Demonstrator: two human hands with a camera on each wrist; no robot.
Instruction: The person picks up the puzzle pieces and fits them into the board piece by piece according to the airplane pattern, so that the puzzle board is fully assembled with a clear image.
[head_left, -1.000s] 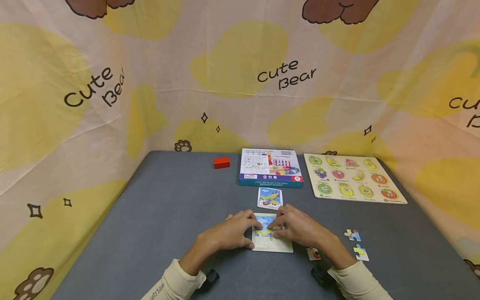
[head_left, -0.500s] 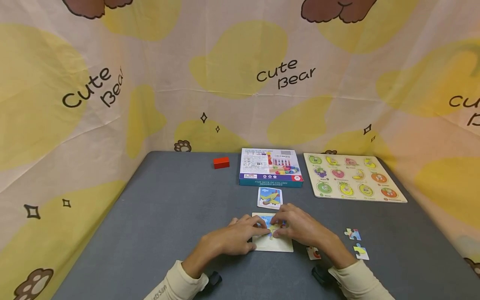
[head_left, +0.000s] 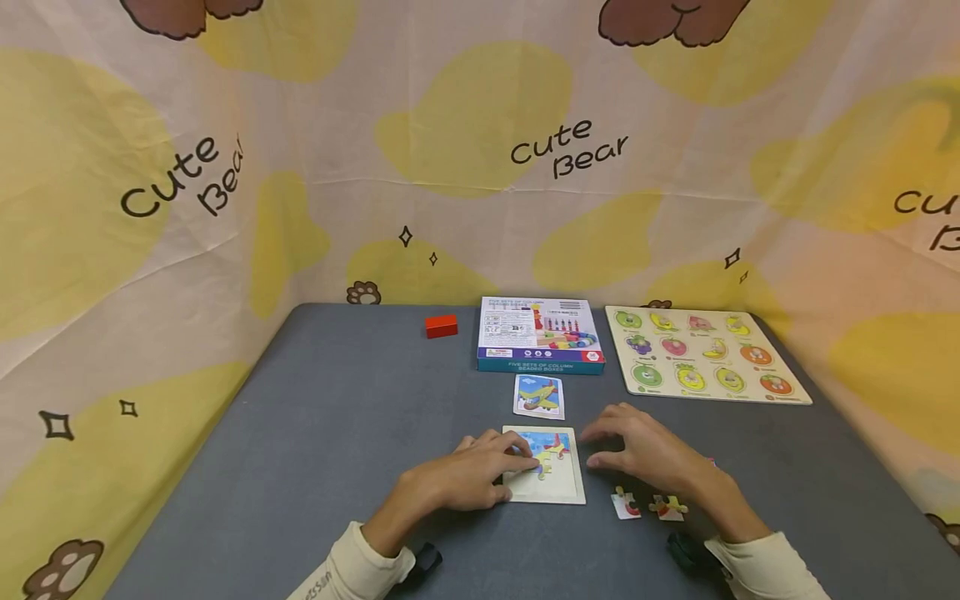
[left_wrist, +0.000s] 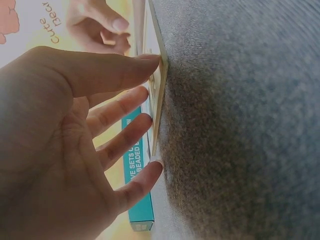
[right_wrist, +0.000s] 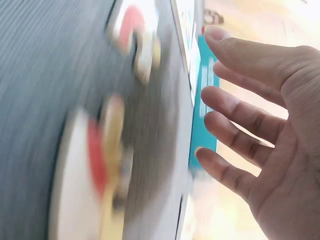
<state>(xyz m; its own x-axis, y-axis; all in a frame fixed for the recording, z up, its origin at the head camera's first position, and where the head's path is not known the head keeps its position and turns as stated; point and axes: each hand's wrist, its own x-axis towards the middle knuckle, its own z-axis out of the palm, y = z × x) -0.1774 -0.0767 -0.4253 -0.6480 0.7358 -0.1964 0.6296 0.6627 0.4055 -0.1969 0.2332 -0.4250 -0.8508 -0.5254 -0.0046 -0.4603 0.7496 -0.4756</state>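
Note:
A pale puzzle board (head_left: 551,492) lies in front of the person, with joined airplane puzzle pieces (head_left: 557,446) in its upper part. My left hand (head_left: 467,477) rests on the board's left side, index finger reaching onto the pieces and thumb at the lower left corner. In the left wrist view the thumb (left_wrist: 115,70) touches the board's edge and the other fingers are spread. Just right of the board hovers my right hand (head_left: 648,448), fingers loosely bent and holding nothing. Below it on the table are two loose puzzle pieces (head_left: 626,505), blurred in the right wrist view.
An airplane picture card (head_left: 538,397) lies just beyond the board. Behind it is a bead-game box (head_left: 540,333), with a red block (head_left: 441,326) to its left and a fruit board (head_left: 712,354) to its right. Printed cloth walls (head_left: 465,125) enclose the grey table.
My right hand has let go of the pieces on the board and moved right, over the loose pieces. The left hand's finger has shifted right onto the picture and now stays there.

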